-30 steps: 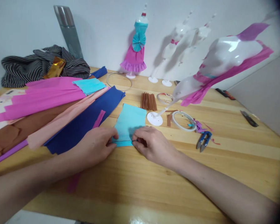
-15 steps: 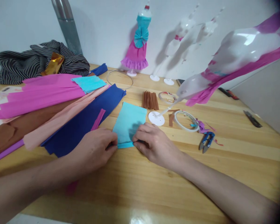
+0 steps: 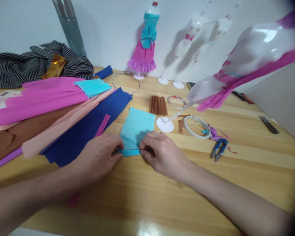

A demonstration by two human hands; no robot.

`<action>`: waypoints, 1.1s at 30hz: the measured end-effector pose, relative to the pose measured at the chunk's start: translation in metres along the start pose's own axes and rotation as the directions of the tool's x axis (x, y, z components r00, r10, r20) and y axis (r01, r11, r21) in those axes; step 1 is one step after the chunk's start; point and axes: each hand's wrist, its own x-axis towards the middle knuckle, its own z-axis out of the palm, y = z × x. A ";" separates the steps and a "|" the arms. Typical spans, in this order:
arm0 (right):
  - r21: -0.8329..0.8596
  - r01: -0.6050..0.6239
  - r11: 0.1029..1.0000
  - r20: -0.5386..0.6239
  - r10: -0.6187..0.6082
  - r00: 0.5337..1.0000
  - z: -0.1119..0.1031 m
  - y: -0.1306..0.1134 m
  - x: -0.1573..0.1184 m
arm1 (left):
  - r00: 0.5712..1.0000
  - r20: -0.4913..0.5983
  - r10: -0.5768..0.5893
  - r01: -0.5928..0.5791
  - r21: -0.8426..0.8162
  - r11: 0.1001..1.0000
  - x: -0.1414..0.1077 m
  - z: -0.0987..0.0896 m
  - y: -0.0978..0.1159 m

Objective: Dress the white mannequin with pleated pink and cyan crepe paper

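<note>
A light blue piece of crepe paper (image 3: 138, 126) lies flat on the wooden table (image 3: 186, 209), its near edge folded over in a narrow strip. At the left end of that fold, my left hand (image 3: 102, 154) pinches the paper between thumb and fingers. My right hand (image 3: 159, 152) pinches the same fold at its right end. A magenta strip (image 3: 102, 126) passes beneath my left hand and shows again below the wrist. The fingertips partly hide the fold's ends.
Crepe sheets, including a dark blue one (image 3: 88, 131), are piled at left. A white mannequin (image 3: 238, 62) with magenta paper leans in at right. Nearby are pleated brown paper (image 3: 158, 105), a tape roll (image 3: 197, 127), blue thread snips (image 3: 219, 149) and a utility knife (image 3: 268, 125).
My left hand has slid slightly left along the fold, so a little more of the folded strip shows. My right hand stays almost in place. The view has shifted slightly.
</note>
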 end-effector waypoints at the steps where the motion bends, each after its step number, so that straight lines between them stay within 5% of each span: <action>1: 0.005 -0.005 1.000 0.002 0.005 1.000 0.000 -0.001 0.000 | 1.000 0.000 -0.008 0.008 -0.002 1.000 0.001 0.000 0.000; 8: -0.141 0.111 0.984 -0.027 -0.116 0.993 0.001 -0.005 -0.004 | 0.998 -0.062 0.012 -0.014 -0.033 0.999 0.001 0.005 0.000; 16: -0.322 0.195 0.927 -0.044 -0.220 0.974 0.004 -0.011 -0.008 | 0.925 -0.230 0.301 -0.241 0.256 0.936 -0.006 0.006 -0.002; 21: -0.263 0.177 0.949 -0.015 -0.187 0.982 0.004 -0.008 -0.009 | 0.926 -0.181 0.330 -0.263 0.318 0.911 -0.006 0.003 -0.003; 33: -0.200 0.120 0.972 0.104 -0.101 0.989 -0.003 -0.007 -0.007 | 0.959 -0.082 0.270 -0.262 0.101 0.960 -0.005 0.000 -0.009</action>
